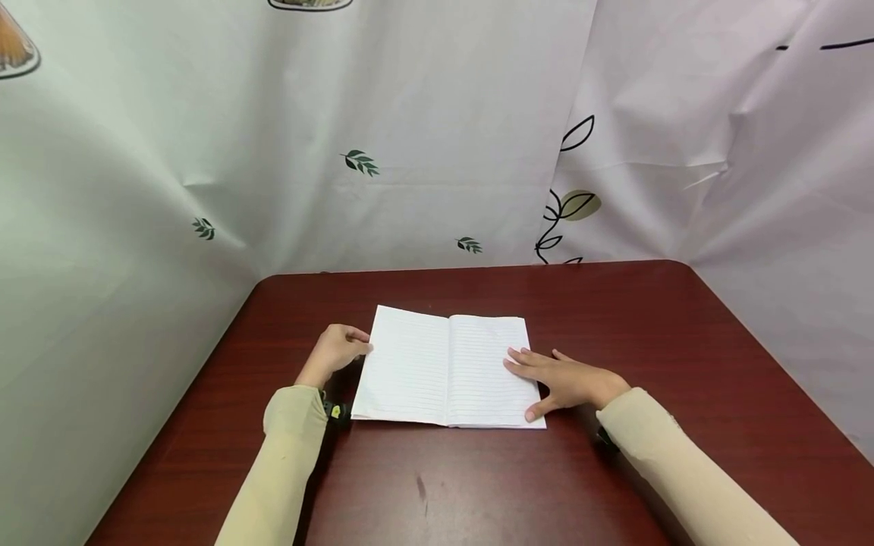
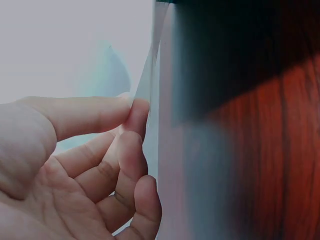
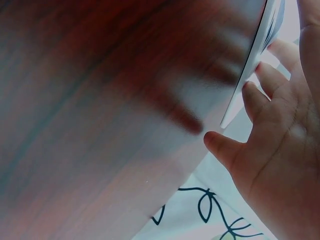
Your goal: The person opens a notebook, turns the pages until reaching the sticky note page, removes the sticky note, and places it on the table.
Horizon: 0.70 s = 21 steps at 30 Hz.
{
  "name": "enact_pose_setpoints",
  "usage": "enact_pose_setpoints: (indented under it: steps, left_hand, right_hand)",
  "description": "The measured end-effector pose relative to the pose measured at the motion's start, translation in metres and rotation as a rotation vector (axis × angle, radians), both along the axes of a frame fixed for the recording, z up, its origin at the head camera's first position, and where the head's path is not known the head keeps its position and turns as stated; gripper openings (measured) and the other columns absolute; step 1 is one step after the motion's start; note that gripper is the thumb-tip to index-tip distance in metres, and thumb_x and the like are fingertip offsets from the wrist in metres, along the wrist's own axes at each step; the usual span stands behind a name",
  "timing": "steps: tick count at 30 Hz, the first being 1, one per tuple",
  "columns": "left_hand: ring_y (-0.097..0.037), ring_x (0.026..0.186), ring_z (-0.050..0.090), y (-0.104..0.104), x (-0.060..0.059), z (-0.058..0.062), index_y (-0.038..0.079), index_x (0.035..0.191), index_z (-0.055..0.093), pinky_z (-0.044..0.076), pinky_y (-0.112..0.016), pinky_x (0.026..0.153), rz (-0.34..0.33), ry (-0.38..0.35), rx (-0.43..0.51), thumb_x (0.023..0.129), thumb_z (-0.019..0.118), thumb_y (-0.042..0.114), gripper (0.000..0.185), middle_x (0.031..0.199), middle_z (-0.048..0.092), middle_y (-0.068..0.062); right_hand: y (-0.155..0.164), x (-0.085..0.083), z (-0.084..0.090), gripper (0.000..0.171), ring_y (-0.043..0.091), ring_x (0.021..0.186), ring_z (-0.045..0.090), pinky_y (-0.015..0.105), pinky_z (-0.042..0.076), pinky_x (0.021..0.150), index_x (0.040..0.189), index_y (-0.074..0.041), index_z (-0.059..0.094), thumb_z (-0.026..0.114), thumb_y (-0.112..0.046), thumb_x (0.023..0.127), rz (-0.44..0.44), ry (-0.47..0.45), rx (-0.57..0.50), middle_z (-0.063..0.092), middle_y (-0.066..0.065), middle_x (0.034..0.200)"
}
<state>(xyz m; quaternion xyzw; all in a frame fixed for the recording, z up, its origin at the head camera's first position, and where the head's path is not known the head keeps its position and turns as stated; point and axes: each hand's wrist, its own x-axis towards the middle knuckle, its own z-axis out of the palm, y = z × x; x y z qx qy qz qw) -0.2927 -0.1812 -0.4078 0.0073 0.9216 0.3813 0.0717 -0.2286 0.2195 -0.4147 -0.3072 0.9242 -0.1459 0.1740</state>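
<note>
An open notebook (image 1: 413, 371) with white lined pages lies on the dark red table, its fold running down the middle. At its left edge, my left hand (image 1: 337, 347) pinches a page edge between thumb and fingers. The left wrist view shows the left hand (image 2: 85, 165) close up, with the thin paper (image 2: 145, 82) between thumb and index fingertip. My right hand (image 1: 563, 379) rests with spread fingers on the right page. In the right wrist view the fingers of the right hand (image 3: 285, 125) lie over the notebook's edge (image 3: 245, 75).
The brown-red table (image 1: 478, 493) extends around the notebook, with a small dark mark (image 1: 421, 489) near the front. White curtains (image 1: 444, 114) with leaf prints hang behind and at both sides. A dark wrist strap (image 1: 337, 412) sits at the left cuff.
</note>
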Motion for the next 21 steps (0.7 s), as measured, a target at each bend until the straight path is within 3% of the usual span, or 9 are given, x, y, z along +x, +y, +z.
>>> enact_pose_setpoints:
  steps: [21]
  left_hand:
    - [-0.022, 0.082, 0.064, 0.0020, 0.0005, -0.0039, -0.001, 0.108, 0.067, 0.049, -0.033, 0.068, 0.020, -0.058, -0.023, 0.088, 0.065, 0.018, 0.027, 0.093, 0.068, -0.014]
  right_hand:
    - [-0.0002, -0.0008, -0.0013, 0.097, 0.033, 0.147, 0.018, 0.065, 0.011, 0.112, 0.151, -0.013, 0.030, 0.073, -0.051, 0.073, -0.008, -0.003, 0.003, 0.020, 0.010, 0.160]
